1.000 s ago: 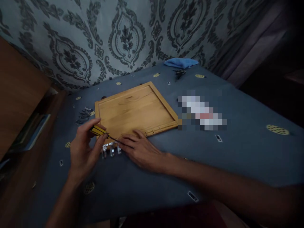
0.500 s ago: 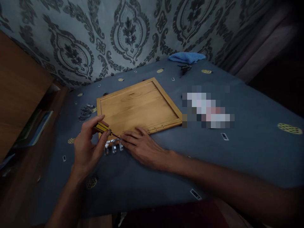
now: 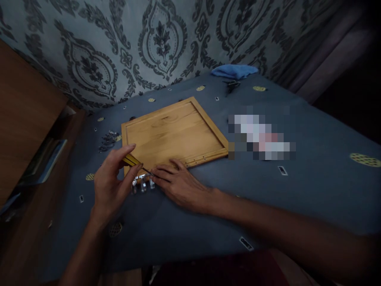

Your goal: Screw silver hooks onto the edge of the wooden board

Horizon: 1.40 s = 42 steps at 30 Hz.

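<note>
My left hand (image 3: 111,186) is closed round a screwdriver (image 3: 131,160) with a yellow and black handle. Its shaft slopes down to the right, and the tip meets a metal hook (image 3: 152,182) at the near edge of a wooden panel (image 3: 172,133). My right hand (image 3: 186,190) rests on that edge, its fingertips closed at this hook beside the screwdriver tip; the thumb is hidden. Left of it, two more silver hooks (image 3: 143,184) sit in a row on the edge. Small dark holes run along the edge to the right.
Several loose metal hooks (image 3: 108,141) lie left of the panel. A blue cloth (image 3: 234,71) and a dark object (image 3: 231,86) are at the back. A blurred pale item (image 3: 262,137) lies to the right. A wooden cabinet (image 3: 26,107) stands at the left.
My left hand has shifted slightly to the right and turned with the screwdriver, whose handle now shows a different side. My right hand and the panel stay in place.
</note>
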{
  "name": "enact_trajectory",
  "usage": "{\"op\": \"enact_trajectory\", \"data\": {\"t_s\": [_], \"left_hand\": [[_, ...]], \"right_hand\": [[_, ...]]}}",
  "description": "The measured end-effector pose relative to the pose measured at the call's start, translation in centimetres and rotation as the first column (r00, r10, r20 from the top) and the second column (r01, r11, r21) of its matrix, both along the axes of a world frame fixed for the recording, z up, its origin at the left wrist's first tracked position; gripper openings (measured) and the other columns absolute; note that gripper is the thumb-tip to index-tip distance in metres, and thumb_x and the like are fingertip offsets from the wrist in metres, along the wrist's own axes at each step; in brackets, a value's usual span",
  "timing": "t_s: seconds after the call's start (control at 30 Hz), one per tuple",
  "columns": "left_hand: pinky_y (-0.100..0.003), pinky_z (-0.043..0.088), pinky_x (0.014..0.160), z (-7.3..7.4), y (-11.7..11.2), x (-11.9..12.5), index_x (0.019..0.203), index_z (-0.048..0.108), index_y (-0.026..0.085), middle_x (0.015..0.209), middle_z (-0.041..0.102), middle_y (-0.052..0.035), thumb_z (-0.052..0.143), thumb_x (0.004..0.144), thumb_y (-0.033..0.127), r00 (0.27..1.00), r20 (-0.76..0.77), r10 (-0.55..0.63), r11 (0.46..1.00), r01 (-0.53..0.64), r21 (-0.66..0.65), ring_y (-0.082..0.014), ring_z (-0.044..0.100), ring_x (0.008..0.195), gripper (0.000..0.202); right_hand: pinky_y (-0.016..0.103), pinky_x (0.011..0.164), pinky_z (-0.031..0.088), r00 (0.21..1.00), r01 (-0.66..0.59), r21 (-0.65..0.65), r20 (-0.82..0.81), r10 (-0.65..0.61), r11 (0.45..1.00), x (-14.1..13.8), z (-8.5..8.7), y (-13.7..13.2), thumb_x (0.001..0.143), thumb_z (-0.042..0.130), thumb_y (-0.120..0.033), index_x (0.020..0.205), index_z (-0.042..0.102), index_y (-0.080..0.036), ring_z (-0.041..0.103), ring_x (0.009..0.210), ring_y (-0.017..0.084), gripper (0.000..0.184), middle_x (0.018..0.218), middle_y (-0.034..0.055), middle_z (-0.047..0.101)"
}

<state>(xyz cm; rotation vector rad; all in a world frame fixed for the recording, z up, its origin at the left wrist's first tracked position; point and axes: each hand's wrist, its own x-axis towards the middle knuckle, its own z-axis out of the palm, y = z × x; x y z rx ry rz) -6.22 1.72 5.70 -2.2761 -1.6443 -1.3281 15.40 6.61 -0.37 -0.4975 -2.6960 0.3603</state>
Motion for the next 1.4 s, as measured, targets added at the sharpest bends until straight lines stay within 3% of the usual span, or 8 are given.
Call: {"op": "enact_trajectory", "data": {"t_s": [0.2,0.37,0.7,0.97,1.4], "left_hand": [[-0.026,0.062,0.087,0.15,0.02,0.08,0.139,0.060,0.031,0.128,0.067,-0.0032,0.076,0.091,0.021,0.999,0.039,0.013,1.000,-0.013,-0.025,-0.0178,0.071,0.108,0.052],[-0.026,0.063,0.086,0.05,0.10,0.41,0.134,0.064,0.030,0.123,0.070,-0.0024,0.080,0.089,0.023,0.998,0.046,0.038,0.999,-0.039,0.001,-0.0186,0.072,0.107,0.049],[-0.031,0.064,0.089,0.57,-0.04,-0.20,0.138,0.060,0.030,0.115,0.073,-0.0038,0.073,0.094,0.020,0.996,0.072,-0.052,0.992,0.060,-0.111,-0.0191,0.075,0.100,0.047],[-0.029,0.062,0.084,0.09,0.21,0.06,0.133,0.063,0.030,0.116,0.071,-0.0026,0.078,0.092,0.027,0.997,-0.072,0.031,0.999,-0.029,0.023,-0.0190,0.073,0.101,0.044],[-0.028,0.062,0.085,0.42,0.09,0.00,0.134,0.061,0.029,0.121,0.071,-0.0021,0.075,0.093,0.024,0.997,-0.071,0.042,0.999,-0.044,-0.020,-0.0179,0.073,0.101,0.043]], "right_hand": [[0.061,0.118,0.036,1.000,-0.004,-0.002,0.005,0.004,1.000,0.07,0.12,0.00,0.103,0.055,-0.014,0.144,0.061,-0.018,0.054,0.140,0.030,0.041,0.147,0.0144,0.064],[0.063,0.119,0.035,1.000,-0.007,-0.016,0.014,0.007,1.000,0.02,0.13,0.01,0.105,0.051,-0.015,0.144,0.059,-0.014,0.053,0.141,0.030,0.040,0.147,0.0148,0.064],[0.061,0.118,0.035,1.000,-0.008,-0.017,0.003,0.008,1.000,-0.05,-0.05,0.08,0.105,0.052,-0.017,0.142,0.061,-0.016,0.054,0.140,0.030,0.038,0.146,0.0136,0.065],[0.065,0.118,0.034,0.999,-0.029,-0.040,0.035,0.030,0.999,0.14,0.49,0.09,0.104,0.054,-0.015,0.140,0.063,-0.017,0.051,0.142,0.031,0.038,0.146,0.0147,0.064],[0.062,0.120,0.031,0.995,-0.053,-0.039,0.079,0.056,0.998,0.36,0.44,0.48,0.099,0.059,-0.011,0.134,0.068,-0.025,0.047,0.145,0.030,0.038,0.152,0.0125,0.059]]}}
